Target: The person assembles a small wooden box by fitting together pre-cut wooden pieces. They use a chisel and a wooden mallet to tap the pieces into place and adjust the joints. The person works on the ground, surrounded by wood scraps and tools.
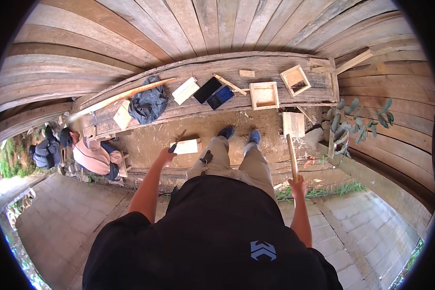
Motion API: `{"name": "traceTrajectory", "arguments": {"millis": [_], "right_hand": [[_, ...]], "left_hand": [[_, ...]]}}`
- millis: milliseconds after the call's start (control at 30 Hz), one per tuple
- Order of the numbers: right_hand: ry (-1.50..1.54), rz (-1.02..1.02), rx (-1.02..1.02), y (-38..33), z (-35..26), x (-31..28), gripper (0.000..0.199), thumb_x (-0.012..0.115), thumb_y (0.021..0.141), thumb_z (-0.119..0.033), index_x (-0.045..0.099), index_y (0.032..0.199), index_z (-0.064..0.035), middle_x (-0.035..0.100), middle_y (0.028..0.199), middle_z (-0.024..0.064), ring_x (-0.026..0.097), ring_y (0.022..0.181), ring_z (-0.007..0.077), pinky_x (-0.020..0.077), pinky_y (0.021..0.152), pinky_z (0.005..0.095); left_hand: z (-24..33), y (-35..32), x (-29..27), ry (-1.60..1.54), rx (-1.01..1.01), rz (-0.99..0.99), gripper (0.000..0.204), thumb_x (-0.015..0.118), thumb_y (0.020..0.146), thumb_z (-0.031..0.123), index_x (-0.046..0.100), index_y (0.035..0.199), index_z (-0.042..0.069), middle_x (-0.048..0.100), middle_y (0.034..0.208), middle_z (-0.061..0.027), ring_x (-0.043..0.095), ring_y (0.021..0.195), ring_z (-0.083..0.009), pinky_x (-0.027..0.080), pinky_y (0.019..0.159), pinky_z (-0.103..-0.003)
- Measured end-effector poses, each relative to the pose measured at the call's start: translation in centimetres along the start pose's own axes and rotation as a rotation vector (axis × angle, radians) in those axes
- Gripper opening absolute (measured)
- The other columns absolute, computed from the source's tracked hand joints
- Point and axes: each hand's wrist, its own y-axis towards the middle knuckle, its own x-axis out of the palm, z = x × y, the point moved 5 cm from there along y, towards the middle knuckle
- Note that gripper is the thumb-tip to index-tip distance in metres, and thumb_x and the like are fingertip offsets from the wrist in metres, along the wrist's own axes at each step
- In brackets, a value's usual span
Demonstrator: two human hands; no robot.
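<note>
Wooden stick (292,157) gripped upright by right hand (297,186); left hand (166,155) grips knife (176,143); plank bench (275,65), dirt floor (203,128).

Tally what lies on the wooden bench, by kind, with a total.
Open wooden box frames: 2
Phones: 2
Dark cloth bundle: 1
Long pale stick: 1
Flat pale boards: 2
Total: 8
</note>
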Motion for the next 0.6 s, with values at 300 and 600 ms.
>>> {"name": "traceTrajectory", "arguments": {"millis": [300, 600], "right_hand": [[0.052, 0.016, -0.323, 15.2, -6.9, -2.2, 0.06, 0.052, 0.099, -0.052, 0.045, 0.138, -0.0069, 0.064, 0.12, 0.0286, 0.061, 0.112, 0.048, 0.0462, 0.095, 0.0557], [0.073, 0.146, -0.361, 30.1, -16.7, -8.5, 0.063, 0.052, 0.1, -0.053, 0.042, 0.144, -0.0095, 0.059, 0.134, 0.0244, 0.056, 0.124, 0.0429, 0.0434, 0.101, 0.0565]], "left_hand": [[6.4, -10.6, 5.2, -0.034, -0.069, 0.229, 0.04, 0.071, 0.088, 0.037, 0.063, 0.098, 0.0, 0.065, 0.079, -0.0186, 0.065, 0.074, -0.0322, 0.048, 0.066, -0.046], [12.1, -17.1, 12.3, -0.136, -0.058, 0.339, 0.041, 0.071, 0.09, 0.04, 0.063, 0.097, 0.0, 0.065, 0.081, -0.0207, 0.064, 0.076, -0.0351, 0.048, 0.071, -0.046]]}}
